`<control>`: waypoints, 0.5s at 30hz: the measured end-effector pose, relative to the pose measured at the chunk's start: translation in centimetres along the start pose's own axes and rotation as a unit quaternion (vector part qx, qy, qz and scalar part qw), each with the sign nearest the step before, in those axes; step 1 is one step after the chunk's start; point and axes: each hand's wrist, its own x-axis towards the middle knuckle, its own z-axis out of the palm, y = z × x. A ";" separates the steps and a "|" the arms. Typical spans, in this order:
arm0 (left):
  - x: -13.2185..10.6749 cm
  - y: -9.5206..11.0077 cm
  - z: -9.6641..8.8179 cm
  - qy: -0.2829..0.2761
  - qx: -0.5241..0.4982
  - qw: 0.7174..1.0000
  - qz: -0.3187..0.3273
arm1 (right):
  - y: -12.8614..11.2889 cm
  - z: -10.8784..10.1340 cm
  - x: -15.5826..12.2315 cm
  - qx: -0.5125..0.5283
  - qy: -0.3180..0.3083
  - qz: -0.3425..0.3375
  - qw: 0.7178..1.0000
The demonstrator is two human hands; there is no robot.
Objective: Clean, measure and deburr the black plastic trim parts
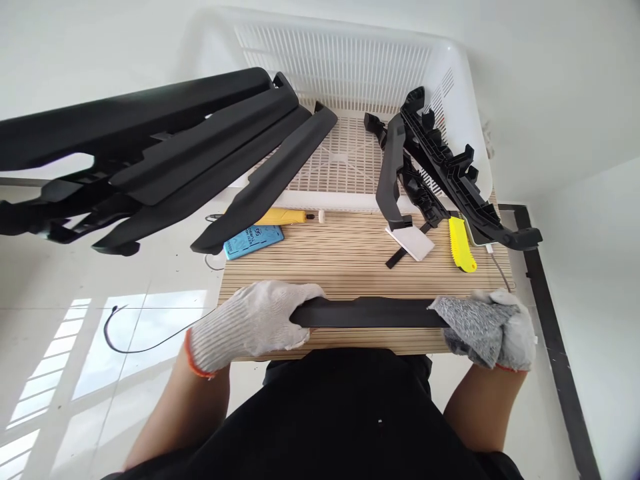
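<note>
A long black plastic trim strip [373, 313] lies sideways in front of me, above the near edge of the wooden-slat table. My left hand [265, 317], in a white knit glove with an orange cuff, is wrapped round the strip's left end. At the other end, my right hand [517, 333], gloved the same way, grips a grey speckled cloth [477, 327]. The cloth is folded over the strip's right end and hides it. Most of my right hand's fingers are behind the cloth.
A white plastic basket [345, 197] stands at the back; several black trim parts [215, 143] rest across its left side, others [445, 160] at its right. On the table [345, 267] lie a yellow tool [283, 216], a blue box [255, 241], a white pad [411, 241] and a yellow-handled cutter [460, 243].
</note>
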 end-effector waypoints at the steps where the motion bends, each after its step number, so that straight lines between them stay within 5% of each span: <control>1: -0.1 -0.1 0.0 0.000 0.010 1.000 -0.013 | -0.4 -0.3 0.1 -0.021 -0.009 0.007 1.000; 7: -0.1 -0.7 0.2 0.009 0.039 0.998 -0.043 | -2.1 0.3 0.7 -0.080 -0.033 -0.036 0.996; 11: 0.2 -0.6 0.1 0.008 0.030 0.997 -0.063 | -2.4 3.3 0.2 -0.162 0.094 -0.151 0.971; 15: 0.3 -0.2 0.2 0.012 0.024 0.997 -0.072 | -3.1 6.9 -1.3 -0.293 0.243 -0.238 0.894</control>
